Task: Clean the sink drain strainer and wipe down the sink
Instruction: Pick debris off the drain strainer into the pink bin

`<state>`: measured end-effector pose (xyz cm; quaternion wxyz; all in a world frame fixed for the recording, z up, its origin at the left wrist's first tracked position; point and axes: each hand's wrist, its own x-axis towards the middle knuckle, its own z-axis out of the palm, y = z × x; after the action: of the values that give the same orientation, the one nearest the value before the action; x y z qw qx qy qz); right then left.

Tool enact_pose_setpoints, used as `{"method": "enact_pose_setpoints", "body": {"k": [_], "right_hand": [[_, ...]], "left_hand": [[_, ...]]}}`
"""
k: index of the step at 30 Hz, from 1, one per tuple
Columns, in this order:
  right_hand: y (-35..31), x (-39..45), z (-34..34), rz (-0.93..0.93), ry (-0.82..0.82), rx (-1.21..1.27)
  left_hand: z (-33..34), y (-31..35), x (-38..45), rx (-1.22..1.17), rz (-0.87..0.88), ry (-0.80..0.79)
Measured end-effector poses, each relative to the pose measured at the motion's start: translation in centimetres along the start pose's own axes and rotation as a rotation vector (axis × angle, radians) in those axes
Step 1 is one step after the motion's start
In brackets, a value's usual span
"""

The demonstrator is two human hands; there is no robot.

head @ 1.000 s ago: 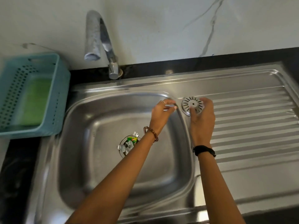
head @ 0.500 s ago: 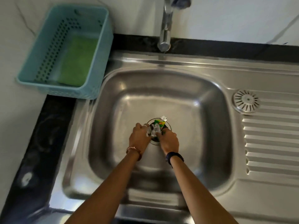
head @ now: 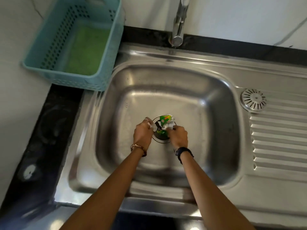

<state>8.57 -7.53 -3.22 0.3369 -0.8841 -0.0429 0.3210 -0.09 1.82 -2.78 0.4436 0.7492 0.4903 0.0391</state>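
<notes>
The round slotted strainer cover (head: 253,100) lies on the draining board, at the basin's upper right corner. In the middle of the steel sink basin (head: 207,130), the open drain (head: 162,139) holds crumpled wrappers (head: 165,121), green and silvery. My left hand (head: 142,132) is at the drain's left edge, fingers pinched on a clear or silvery scrap. My right hand (head: 177,136) is at the drain's right edge, fingers closed on the wrappers. Both wrists rest low in the basin.
A teal perforated basket (head: 109,52) with a green scrub pad (head: 86,50) in it stands on the counter at the upper left. The tap (head: 178,22) rises behind the basin. The ribbed draining board (head: 279,143) runs off to the right. Black counter edging borders the sink.
A second ago both hands were at the strainer cover on the draining board. They have left it there and moved down to the drain, where they grip the wrappers. The view shifted right and down.
</notes>
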Motion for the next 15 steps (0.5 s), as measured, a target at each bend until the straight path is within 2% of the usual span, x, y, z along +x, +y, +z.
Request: {"method": "enact_pose_setpoints", "body": {"k": [4, 9, 12, 15], "right_hand": [[-1.1, -1.7, -1.0, 0.076, -0.022, 0.28], [-3.2, -6.4, -2.1, 0.123, -0.064, 0.513], [-5.1, -11.2, -1.9, 0.043, -0.16, 0.556], [-6.4, -17.4, -0.8, -0.137, -0.318, 0.488]], "left_hand": [[-0.8, 1.7, -1.2, -0.258, -0.157, 0.074], [-3.9, 2.3, -4.9, -0.585, -0.236, 0.161], [-7.4, 1.3, -9.5, -0.693, -0.239, 0.335], [-11.1, -0.1, -15.2, -0.863, -0.219, 0.529]]}}
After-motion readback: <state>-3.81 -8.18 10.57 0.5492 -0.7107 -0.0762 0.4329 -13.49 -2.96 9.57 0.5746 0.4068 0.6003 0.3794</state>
